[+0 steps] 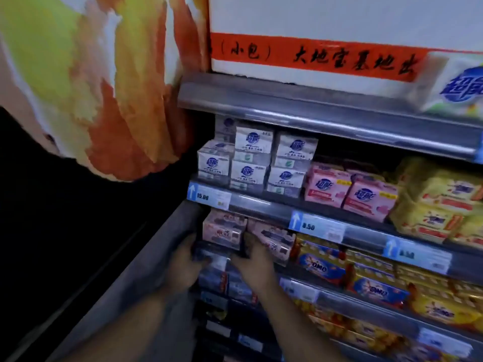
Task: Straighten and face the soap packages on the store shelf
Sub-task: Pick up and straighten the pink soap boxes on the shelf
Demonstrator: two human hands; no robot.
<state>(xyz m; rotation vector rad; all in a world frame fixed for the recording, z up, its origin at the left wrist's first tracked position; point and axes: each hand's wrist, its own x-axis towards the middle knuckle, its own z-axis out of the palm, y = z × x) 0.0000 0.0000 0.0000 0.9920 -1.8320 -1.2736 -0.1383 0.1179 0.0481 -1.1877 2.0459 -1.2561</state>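
Seemingly each grip, left hand (pixel 187 259) and right hand (pixel 257 262), brackets the pale pink wrapped soap package (pixel 223 229) at the grey metal shelf (pixel 334 300)'s left end (blur hides whether fingers curl). Uneven squeezing could skew it, or nudge the neighbouring pink package (pixel 271 240) past the front edge.

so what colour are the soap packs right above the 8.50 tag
Pink soap packs, seen best in the head view.

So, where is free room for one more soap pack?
Free: the dark gap above the pink packs, right of the white stack, under the upper shelf. Crowded: the row below, with left hand and right hand at the pink boxes.
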